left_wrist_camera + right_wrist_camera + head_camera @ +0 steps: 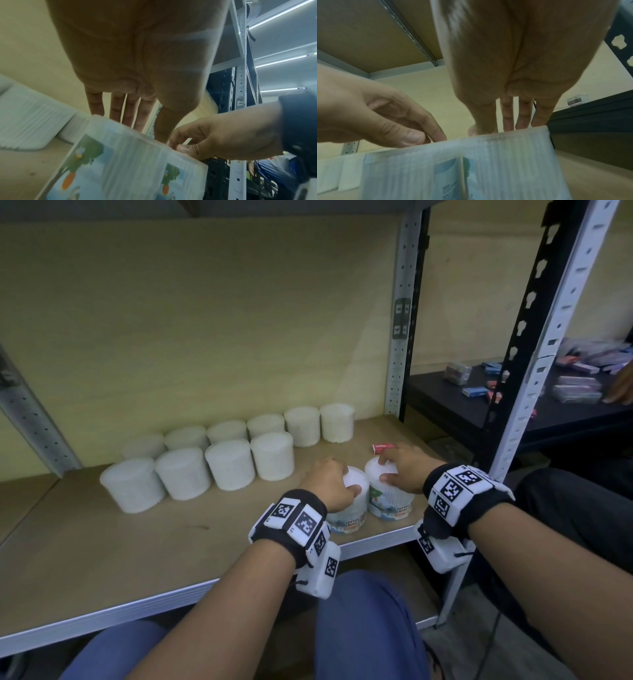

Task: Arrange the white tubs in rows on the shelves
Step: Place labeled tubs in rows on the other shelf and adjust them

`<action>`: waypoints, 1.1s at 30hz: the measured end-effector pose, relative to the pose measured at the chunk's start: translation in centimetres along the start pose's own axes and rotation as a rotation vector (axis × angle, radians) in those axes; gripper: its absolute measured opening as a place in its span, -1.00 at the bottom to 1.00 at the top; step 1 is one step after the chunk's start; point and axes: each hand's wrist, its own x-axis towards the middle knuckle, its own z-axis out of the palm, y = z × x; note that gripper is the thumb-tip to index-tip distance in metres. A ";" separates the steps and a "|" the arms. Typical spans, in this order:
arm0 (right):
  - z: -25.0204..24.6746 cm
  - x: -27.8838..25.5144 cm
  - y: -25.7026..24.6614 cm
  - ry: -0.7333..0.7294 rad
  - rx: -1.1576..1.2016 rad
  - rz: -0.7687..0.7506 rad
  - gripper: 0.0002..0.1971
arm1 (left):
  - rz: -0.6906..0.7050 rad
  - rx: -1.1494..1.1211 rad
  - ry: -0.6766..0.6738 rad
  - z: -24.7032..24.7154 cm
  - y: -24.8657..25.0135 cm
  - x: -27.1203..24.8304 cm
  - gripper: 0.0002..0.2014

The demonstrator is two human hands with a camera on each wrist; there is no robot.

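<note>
Two labelled white tubs stand side by side near the front edge of the wooden shelf (171,542). My left hand (329,484) grips the left tub (346,520) from above, fingers over its lid and thumb on the near side. My right hand (404,470) holds the right tub (390,501) by its lid in the same way. The left wrist view shows the left tub (128,162) under my fingers (118,108); the right wrist view shows the right tub (505,162). Further back, plain white tubs stand in a back row (267,426) and a shorter front row (226,469).
A small red box (383,447) lies on the shelf just behind my right hand. A grey upright post (399,337) bounds the shelf on the right. Beyond it a black shelf (445,412) carries several small boxes, with another person's hand (621,388) at its edge.
</note>
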 end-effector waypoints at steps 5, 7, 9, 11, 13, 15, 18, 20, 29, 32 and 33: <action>-1.2 0.4 -0.6 -0.021 0.014 0.024 -0.52 | -0.004 -0.050 -0.025 -1.5 -0.1 0.5 -0.50; -1.7 0.8 -1.0 0.004 0.055 0.042 -0.52 | -0.008 -0.077 -0.007 -2.4 -0.6 0.7 -0.51; -2.1 1.4 -1.5 0.048 0.117 0.038 -0.55 | -0.026 -0.112 0.006 -3.4 -1.5 0.9 -0.51; -2.3 2.0 -2.3 0.079 0.164 0.016 -0.60 | -0.052 -0.132 0.015 -4.4 -2.8 0.9 -0.51; -2.5 2.6 -3.4 0.095 0.192 -0.011 -0.65 | -0.075 -0.111 0.034 -5.5 -4.3 0.9 -0.51; -2.5 3.2 -4.8 0.102 0.213 -0.047 -0.69 | -0.106 -0.097 0.049 -6.5 -6.0 0.9 -0.50; -2.4 4.3 -7.4 0.099 0.224 -0.103 -0.70 | -0.164 -0.075 0.070 -7.8 -8.9 0.9 -0.50; -2.4 5.2 -9.2 0.099 0.225 -0.125 -0.68 | -0.201 -0.058 0.086 -8.6 -10.8 0.9 -0.51; -2.0 10.3 -16.5 0.076 0.140 -0.182 -0.59 | -0.289 -0.005 0.091 -11.0 -17.5 2.4 -0.53; -1.4 12.4 -18.3 0.040 0.100 -0.177 -0.55 | -0.298 0.004 0.083 -11.0 -18.8 3.3 -0.52; -1.3 13.1 -18.8 0.025 0.078 -0.174 -0.53 | -0.297 0.005 0.079 -10.8 -19.2 3.7 -0.51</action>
